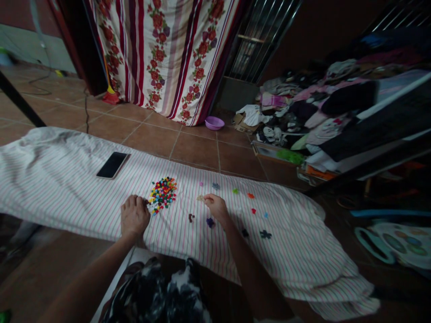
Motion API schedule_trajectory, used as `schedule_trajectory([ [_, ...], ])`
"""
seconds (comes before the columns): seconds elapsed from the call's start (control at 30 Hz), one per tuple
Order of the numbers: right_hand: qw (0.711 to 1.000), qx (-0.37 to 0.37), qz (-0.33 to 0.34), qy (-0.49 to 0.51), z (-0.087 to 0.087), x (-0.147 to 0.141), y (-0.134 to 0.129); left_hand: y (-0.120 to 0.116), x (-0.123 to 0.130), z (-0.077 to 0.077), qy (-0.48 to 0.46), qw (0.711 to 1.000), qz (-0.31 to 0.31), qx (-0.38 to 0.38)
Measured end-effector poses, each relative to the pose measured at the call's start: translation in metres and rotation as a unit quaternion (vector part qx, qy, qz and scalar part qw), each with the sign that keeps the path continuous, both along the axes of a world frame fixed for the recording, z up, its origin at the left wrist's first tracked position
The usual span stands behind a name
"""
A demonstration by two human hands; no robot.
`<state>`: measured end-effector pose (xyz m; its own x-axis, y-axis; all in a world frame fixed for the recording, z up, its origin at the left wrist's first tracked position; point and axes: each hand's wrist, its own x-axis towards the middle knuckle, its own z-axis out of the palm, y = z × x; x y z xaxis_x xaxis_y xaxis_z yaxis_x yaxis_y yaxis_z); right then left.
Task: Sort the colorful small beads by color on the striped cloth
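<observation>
A mixed heap of small bead-like pieces (163,195) in many colours lies on the striped cloth (289,264). My left hand (134,216) rests against the heap's left edge with curled fingers, a tiny dark piece showing by the fingertips. Over a little beige cluster (200,198), my right hand (217,207) pinches thumb and finger together; whatever is between them is too small to make out. Around it lie single-colour groups: brown (191,218), dark purple (210,222), grey (216,186), pink (201,184), green (235,191), orange (251,195), red (253,211), light blue (266,215) and black (266,234).
A phone (112,165) lies on the cloth left of the heap. Beyond the cloth are a floral curtain (175,58), a purple basin (214,123) and a red broom (111,96) on the tiled floor. Clothes (303,107) are piled at the right.
</observation>
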<state>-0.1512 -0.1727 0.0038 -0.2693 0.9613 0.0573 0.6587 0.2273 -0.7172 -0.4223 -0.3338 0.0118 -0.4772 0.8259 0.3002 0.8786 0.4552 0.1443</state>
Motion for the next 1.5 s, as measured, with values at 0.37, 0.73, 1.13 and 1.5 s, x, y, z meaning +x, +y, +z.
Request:
schedule_trajectory([
  [0.37,0.994,0.091,0.01,-0.058,0.011,-0.014,-0.002,0.0,0.002,0.003,-0.016,1.0,0.002,-0.007],
  [0.73,0.977,0.078,0.18,-0.08,0.015,-0.097,-0.03,0.0,0.003,0.006,-0.019,1.0,0.005,-0.001],
  [1.13,0.955,0.063,0.218,-0.19,0.033,-0.142,-0.031,0.0,0.003,0.008,-0.028,1.0,0.001,0.0],
  [1.5,0.948,0.027,0.195,-0.251,0.05,-0.163,-0.032,0.0,0.003,0.006,-0.019,1.0,-0.002,0.003],
])
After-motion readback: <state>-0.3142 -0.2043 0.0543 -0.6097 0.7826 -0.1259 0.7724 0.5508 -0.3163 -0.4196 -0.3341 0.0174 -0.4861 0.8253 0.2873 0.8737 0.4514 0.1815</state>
